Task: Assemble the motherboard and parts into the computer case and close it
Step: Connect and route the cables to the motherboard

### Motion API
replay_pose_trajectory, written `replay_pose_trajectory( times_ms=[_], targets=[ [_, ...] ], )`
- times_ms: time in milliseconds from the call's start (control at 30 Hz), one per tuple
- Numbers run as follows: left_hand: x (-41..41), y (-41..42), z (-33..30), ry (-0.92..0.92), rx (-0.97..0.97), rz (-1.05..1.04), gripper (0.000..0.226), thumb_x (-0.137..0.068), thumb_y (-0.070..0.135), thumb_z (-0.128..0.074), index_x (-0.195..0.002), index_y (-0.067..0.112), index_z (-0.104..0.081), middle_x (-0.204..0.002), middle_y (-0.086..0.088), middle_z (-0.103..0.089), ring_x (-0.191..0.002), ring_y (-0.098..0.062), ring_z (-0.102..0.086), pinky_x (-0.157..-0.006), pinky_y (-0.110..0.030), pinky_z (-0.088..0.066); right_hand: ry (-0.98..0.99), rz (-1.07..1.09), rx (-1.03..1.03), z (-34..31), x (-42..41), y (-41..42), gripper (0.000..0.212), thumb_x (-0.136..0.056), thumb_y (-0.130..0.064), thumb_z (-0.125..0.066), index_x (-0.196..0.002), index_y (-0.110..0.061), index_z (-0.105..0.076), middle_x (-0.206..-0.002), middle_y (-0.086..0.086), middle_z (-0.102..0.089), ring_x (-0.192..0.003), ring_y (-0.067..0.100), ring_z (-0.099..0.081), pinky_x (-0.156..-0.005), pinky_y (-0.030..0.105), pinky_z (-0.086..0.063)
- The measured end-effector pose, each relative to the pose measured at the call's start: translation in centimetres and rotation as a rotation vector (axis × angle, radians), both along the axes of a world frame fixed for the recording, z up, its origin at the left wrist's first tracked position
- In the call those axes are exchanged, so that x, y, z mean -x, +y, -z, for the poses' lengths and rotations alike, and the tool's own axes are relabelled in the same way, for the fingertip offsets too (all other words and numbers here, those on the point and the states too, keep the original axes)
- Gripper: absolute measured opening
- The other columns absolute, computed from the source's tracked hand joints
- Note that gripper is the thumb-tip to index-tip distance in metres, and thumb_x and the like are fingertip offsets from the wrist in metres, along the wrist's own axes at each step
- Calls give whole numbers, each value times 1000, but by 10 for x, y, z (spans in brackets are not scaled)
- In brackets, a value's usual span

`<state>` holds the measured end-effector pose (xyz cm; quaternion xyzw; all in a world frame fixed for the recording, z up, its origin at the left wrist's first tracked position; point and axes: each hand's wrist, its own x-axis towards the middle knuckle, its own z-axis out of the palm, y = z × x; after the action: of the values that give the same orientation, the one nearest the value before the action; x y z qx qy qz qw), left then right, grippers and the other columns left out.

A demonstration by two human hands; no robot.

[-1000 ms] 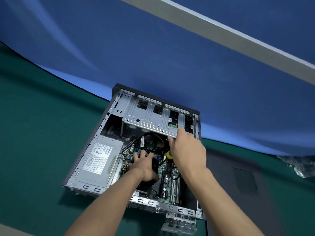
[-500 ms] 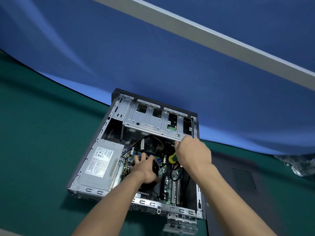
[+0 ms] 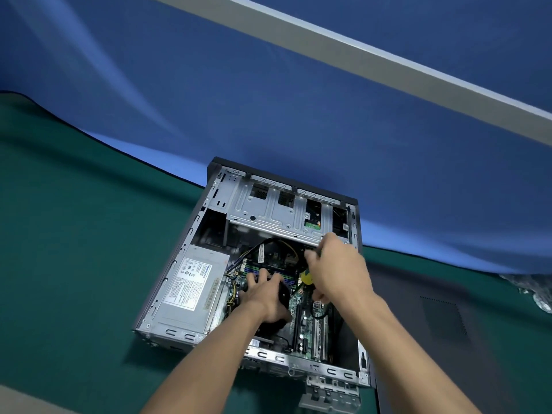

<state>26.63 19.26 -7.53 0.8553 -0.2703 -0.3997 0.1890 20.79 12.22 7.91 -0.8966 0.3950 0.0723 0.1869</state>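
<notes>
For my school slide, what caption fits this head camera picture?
Two hands, left hand and right hand, work inside an open computer case.

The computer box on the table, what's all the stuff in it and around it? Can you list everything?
computer case: one, grey metal with dark edges, open, lying on the green mat
power supply: one, silver with a white label, left side inside the case
drive cage: one, silver, far end of the case
motherboard: one, green, floor of the case
cables: several, black and yellow, over the motherboard
side panel: one, dark grey, flat on the mat right of the case
mat: one, green, covering the table
backdrop: one, blue cloth, behind the table
left hand: resting on a black part over the motherboard
right hand: holding something yellow and black, blurred
</notes>
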Motion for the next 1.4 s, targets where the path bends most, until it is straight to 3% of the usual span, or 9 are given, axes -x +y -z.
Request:
replay_pose_trajectory(
  times_ms=[167,367,567,700,933,1033,1167,1300,1400],
  targets=[
    [0,-1,2,-4,-11,1,65,-74,33,-76,-127,29,-38,-136,-3,-23,-135,-37,-12,-108,-56,-21,83,-72,8,-6,-4,-1,30,-96,-32,-47,-119,-16,-37,-106,4,-48,-85,28,-52,-67,33,-38],
    [-1,-1,0,-2,-9,19,74,-71,40,-78,-131,29,-38,-136,-3,-25,-133,-34,-13,-108,-56,-22,205,-37,129,-10,-5,-10,38,-99,-41,-43,-120,-10,-45,-115,11,-60,-103,31,-58,-72,32,-39],
    [0,-2,0,-8,-7,16,73,-74,36,-77,-134,27,-35,-140,-3,-22,-136,-34,-10,-108,-58,-20,171,-50,172,-9,0,-14,33,-98,-41,-42,-93,-10,-53,-94,6,-65,-74,27,-54,-63,30,-43],
    [1,-1,-1,-10,-9,14,70,-78,32,-74,-135,27,-34,-142,-3,-21,-137,-34,-9,-109,-58,-19,164,-32,-51,-11,5,-16,20,-96,-29,-49,-108,-14,-41,-92,7,-66,-74,27,-65,-69,35,-54],
    [0,-2,-1,0,-16,25,74,-74,37,-77,-134,27,-35,-138,-2,-22,-135,-33,-11,-108,-58,-22,152,8,-106,-13,8,-14,21,-94,-28,-52,-106,-16,-39,-97,10,-63,-83,28,-65,-72,37,-54],
    [0,-2,0,-15,-15,22,72,-76,33,-75,-135,27,-34,-138,-3,-23,-133,-32,-12,-108,-58,-23,163,8,87,-10,9,-13,31,-99,-36,-44,-111,-8,-49,-102,12,-65,-82,29,-61,-66,31,-48],
    [0,-1,-1,1,-10,25,76,-73,37,-77,-135,27,-34,-138,-4,-23,-134,-33,-12,-107,-57,-23,164,45,-130,-13,5,-14,47,-93,-22,-53,-131,-18,-26,-108,13,-61,-88,32,-64,-77,42,-54],
    [0,-2,-1,-12,-6,22,75,-74,36,-76,-136,28,-33,-139,-4,-23,-134,-33,-12,-108,-57,-24,168,18,101,-10,9,-11,41,-99,-36,-42,-129,-8,-37,-105,10,-64,-92,31,-62,-65,31,-44],
    [0,-1,-2,-5,-10,23,76,-75,36,-76,-137,28,-33,-140,-4,-22,-135,-33,-11,-109,-57,-23,148,39,-77,-11,9,-11,38,-97,-34,-46,-126,-13,-34,-110,10,-60,-91,31,-64,-76,37,-51]
  ],
)
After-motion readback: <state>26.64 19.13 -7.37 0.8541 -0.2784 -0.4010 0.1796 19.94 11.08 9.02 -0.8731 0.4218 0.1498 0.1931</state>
